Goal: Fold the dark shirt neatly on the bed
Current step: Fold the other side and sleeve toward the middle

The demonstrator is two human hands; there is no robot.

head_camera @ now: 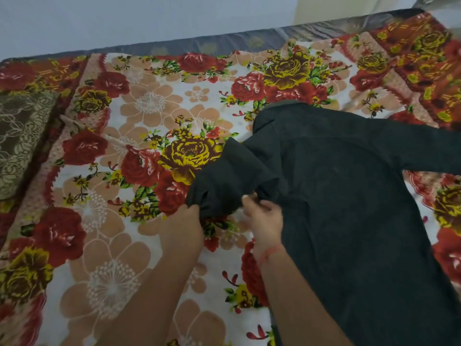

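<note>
The dark shirt [349,196] lies back-up on the flower-patterned bed cover [124,158], collar towards the far edge. Its right sleeve stretches out past the right border of the view. The left sleeve [224,176] is bunched and lifted a little off the cover. My left hand [185,226] grips the cuff end of that sleeve. My right hand [263,216] pinches the cloth where the sleeve meets the body, with a red thread on its wrist. The shirt's lower hem runs out of view at the bottom right.
A brown patterned pillow [22,136] lies at the left edge of the bed. The mattress's far edge [199,44] meets a pale wall. Open bed cover spreads to the left of the shirt and in front of my arms.
</note>
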